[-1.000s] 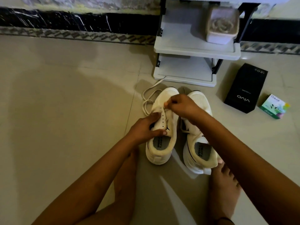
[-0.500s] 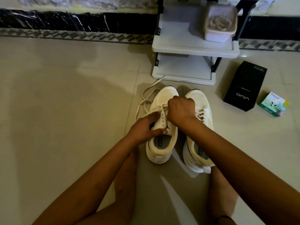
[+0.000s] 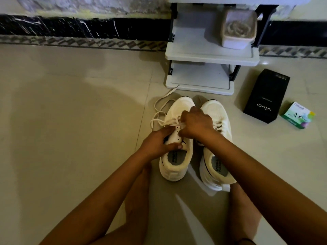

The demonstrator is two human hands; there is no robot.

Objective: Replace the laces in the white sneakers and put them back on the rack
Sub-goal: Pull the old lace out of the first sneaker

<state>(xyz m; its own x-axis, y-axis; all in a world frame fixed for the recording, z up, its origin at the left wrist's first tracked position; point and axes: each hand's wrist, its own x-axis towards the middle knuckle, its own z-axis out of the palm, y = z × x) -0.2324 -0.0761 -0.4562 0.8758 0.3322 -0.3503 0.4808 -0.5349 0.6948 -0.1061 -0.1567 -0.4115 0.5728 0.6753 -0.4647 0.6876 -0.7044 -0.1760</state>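
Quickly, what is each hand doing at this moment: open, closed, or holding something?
Left hand: grips the left sneaker by its eyelet flap.
Right hand: pinches the lace over that sneaker.

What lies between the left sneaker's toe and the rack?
The head view shows a loose white lace lying between left sneaker and rack.

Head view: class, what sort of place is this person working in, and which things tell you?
Probably a home, perhaps near an entrance: a tiled floor, a small white shoe rack, and a phone box lying on the floor beside it.
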